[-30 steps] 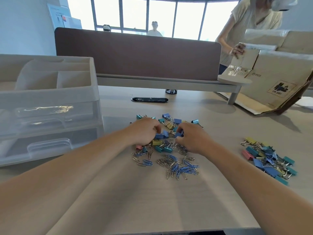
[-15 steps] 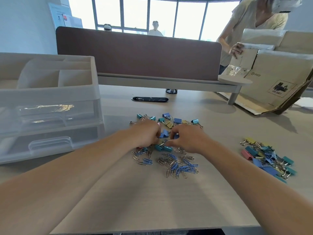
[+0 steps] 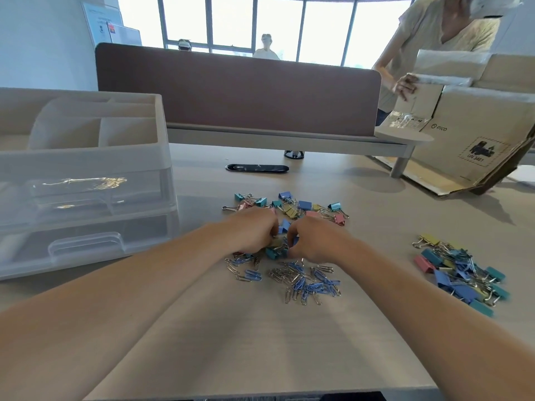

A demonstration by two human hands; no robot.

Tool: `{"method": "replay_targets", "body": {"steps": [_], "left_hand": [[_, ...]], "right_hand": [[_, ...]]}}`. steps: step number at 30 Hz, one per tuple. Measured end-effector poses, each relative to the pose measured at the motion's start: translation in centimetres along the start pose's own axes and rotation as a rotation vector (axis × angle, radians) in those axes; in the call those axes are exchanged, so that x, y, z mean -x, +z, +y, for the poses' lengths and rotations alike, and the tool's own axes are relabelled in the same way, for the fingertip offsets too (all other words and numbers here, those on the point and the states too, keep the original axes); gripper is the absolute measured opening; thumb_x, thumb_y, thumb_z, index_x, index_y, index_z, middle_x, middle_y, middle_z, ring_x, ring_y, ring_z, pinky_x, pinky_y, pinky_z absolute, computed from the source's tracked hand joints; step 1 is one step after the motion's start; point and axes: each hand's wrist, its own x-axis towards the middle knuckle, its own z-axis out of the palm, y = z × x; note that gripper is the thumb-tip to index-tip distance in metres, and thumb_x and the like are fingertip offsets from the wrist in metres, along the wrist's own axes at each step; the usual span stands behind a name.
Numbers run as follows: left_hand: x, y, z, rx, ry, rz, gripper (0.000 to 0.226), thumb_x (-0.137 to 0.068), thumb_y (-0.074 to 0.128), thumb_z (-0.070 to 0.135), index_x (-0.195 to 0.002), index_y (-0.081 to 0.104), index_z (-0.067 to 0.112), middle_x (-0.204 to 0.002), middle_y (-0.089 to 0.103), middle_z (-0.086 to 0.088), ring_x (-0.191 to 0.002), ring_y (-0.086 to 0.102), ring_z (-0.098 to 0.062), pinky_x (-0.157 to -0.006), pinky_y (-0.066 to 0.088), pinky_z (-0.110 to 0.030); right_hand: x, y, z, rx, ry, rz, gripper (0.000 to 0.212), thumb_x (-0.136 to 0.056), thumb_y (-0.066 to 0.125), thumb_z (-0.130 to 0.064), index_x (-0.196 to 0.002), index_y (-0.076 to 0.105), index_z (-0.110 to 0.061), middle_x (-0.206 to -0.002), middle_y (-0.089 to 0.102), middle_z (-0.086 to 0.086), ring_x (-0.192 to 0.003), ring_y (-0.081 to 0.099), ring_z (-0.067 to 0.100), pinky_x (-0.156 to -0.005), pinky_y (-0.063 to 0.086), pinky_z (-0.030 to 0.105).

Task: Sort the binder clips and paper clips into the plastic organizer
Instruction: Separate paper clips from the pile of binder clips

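Left hand (image 3: 252, 231), right hand (image 3: 317, 240): curled, pinching coloured metal binder clips (image 3: 289, 209).
Translucent plastic organizer (image 3: 86, 163): leftward, well apart; left hand nearer.

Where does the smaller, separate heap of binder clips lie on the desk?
In the head view, the separate heap lies on the desk at the right side, apart from the central pile and in front of the cardboard box.
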Motion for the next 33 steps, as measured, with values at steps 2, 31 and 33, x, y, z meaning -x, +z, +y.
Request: {"method": "replay_targets", "body": {"steps": [2,31,33], "left_hand": [[0.1,-0.1,0.0,0.035,0.002,0.018,0.031,-0.097,0.05,0.016,-0.124,0.066,0.018,-0.141,0.052,-0.006,-0.11,0.059,-0.022,-0.084,0.046,-0.03],[2.0,0.8,2.1,-0.009,0.011,-0.01,0.028,-0.089,0.059,0.017,-0.116,0.063,0.012,-0.11,0.065,-0.01,-0.101,0.059,-0.026,-0.08,0.048,-0.034],[2.0,0.8,1.9,0.029,0.009,-0.016,0.03,-0.09,0.058,0.016,-0.12,0.062,0.014,-0.115,0.063,-0.008,-0.103,0.059,-0.025,-0.079,0.046,-0.031]], "right_hand": [[0.2,0.1,0.0,-0.006,-0.007,0.018,0.018,-0.084,0.071,-0.034,-0.097,0.069,-0.022,-0.097,0.064,-0.001,-0.085,0.062,0.018,-0.073,0.053,0.03],[2.1,0.0,1.2,-0.16,-0.053,0.11,0.005,-0.084,0.067,-0.024,-0.087,0.063,-0.021,-0.083,0.057,-0.008,-0.074,0.055,0.013,-0.063,0.046,0.025],[2.1,0.0,1.3,-0.167,-0.05,0.139,0.004,-0.084,0.066,-0.023,-0.086,0.064,-0.022,-0.085,0.057,-0.008,-0.074,0.056,0.012,-0.064,0.048,0.025]]}}
